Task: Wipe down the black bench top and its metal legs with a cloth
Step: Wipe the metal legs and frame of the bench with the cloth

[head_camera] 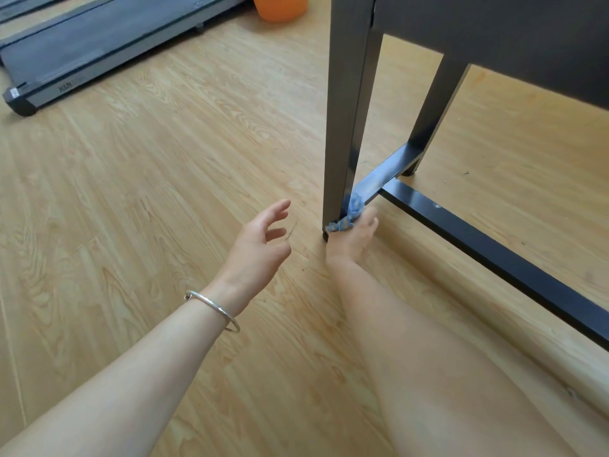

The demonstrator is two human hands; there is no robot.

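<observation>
The blue cloth (348, 215) is bunched in the right grip (355, 236), whose fingers curl round it and press it against the foot of the near metal leg (342, 127), just where the low crossbar (385, 174) joins. To the left of that grip and apart from the leg, the left grip (260, 245) hangs over the wooden floor (164, 159), its fingers spread, relaxed and holding nothing.

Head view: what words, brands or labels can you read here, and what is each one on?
"HSM", roughly: blurred letters on the treadmill's side rail.
Too small to read: the white sticker on the treadmill's end cap.
No text visible on the bench leg, cloth or bangle.
</observation>
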